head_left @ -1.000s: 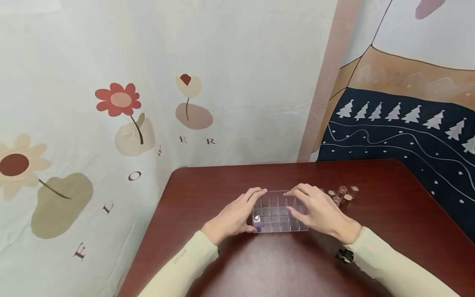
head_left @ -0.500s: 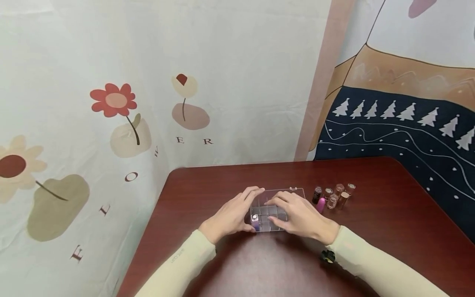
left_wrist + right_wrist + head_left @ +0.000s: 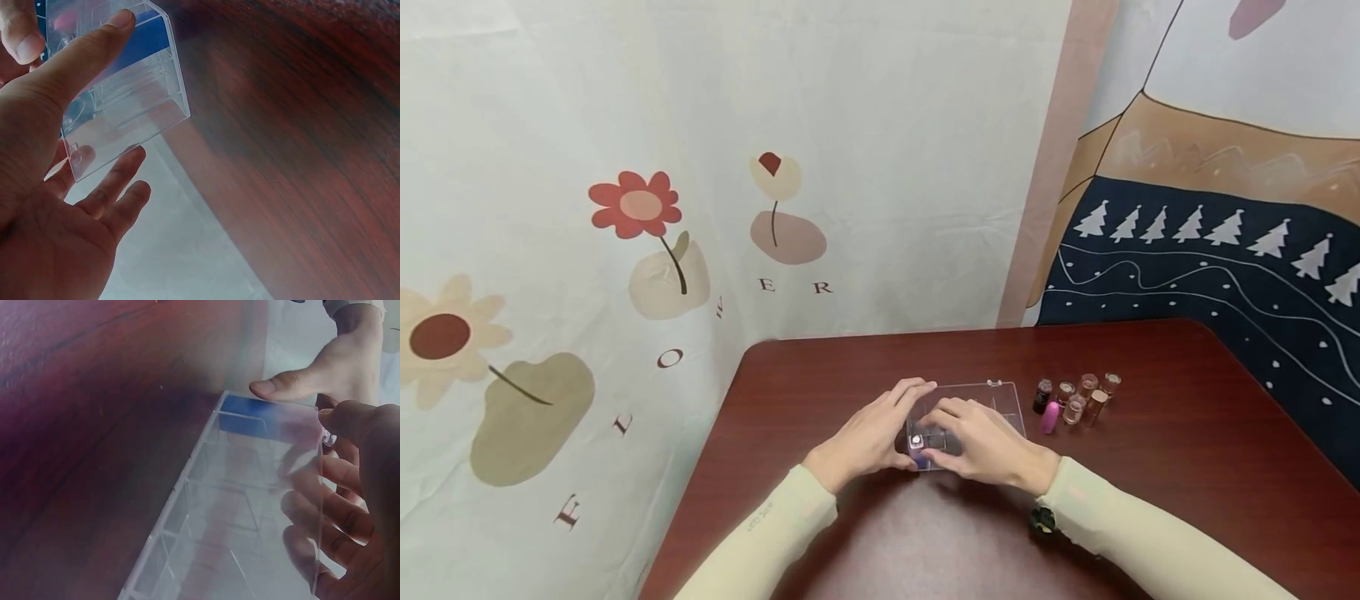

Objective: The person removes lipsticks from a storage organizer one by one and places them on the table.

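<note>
A clear plastic organizer box [image 3: 1017, 410], divided into compartments, lies on the table. My left hand [image 3: 867, 437] grips its left end, with the thumb [image 3: 94, 53] across one wall and the other fingers around the far side. One small tube with a purple-blue body and a pale shiny top [image 3: 916, 442] stands in the front left compartment; its blue part [image 3: 250, 415] shows through the wall. My right hand [image 3: 988, 442] hovers over the box with bent fingers, thumb and forefinger apart beside that tube. Contact with the tube cannot be made out.
To the right of the box stand several clear-topped tubes [image 3: 1087, 386], a dark tube [image 3: 1042, 396] and a glossy pink rounded piece [image 3: 1049, 417]. The reddish-brown table [image 3: 820, 367] reaches back to a printed curtain [image 3: 895, 167].
My right hand has moved left across the box, from its right side to beside the tube. The left hand keeps its grip, and the loose tubes at the right have come into fuller view.
</note>
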### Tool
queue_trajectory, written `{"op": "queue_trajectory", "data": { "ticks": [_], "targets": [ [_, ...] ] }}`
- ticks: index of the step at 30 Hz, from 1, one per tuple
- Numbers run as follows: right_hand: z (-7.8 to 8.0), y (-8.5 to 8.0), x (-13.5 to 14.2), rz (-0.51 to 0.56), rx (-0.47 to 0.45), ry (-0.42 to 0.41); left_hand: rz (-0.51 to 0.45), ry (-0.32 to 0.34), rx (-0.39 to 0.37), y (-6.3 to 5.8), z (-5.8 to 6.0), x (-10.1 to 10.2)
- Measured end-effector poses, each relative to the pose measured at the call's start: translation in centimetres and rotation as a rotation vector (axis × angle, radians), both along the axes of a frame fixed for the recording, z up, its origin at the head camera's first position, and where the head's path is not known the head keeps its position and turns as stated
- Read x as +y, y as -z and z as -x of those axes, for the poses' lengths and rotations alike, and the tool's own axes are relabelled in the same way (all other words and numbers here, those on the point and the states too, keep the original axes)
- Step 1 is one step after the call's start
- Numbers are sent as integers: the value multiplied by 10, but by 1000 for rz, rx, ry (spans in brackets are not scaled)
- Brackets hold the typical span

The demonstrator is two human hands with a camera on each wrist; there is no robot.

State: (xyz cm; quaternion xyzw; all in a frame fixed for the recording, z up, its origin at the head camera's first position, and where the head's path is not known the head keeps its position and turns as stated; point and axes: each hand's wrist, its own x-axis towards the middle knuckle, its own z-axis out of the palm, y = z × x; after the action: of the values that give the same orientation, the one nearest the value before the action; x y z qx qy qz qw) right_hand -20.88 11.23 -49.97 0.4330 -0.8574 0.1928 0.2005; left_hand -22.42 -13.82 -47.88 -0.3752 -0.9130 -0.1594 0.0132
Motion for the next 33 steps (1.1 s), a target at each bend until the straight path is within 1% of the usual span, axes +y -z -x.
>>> {"op": "queue_trajectory", "data": {
  "ticks": [5, 9, 13, 17, 26, 33],
  "targets": [
    [0, 3, -5, -18, 11, -8, 1, 5, 5, 0, 0, -1],
    [0, 5, -7, -12, 27, -11, -1, 0, 2, -1, 1, -1],
    [0, 7, -9, -10, 30, -9, -6, 9, 3, 1, 1, 0],
    [-1, 9, -10, -5, 22, -3, -8, 18, 4, 2, 1, 1],
    [-1, 8, -10, 4, -11, -14, 6, 6, 6, 1, -1, 1],
    [-1, 7, -12, 10, -22, -9, 4, 6, 19, 0, 0, 0]
  ]
}}
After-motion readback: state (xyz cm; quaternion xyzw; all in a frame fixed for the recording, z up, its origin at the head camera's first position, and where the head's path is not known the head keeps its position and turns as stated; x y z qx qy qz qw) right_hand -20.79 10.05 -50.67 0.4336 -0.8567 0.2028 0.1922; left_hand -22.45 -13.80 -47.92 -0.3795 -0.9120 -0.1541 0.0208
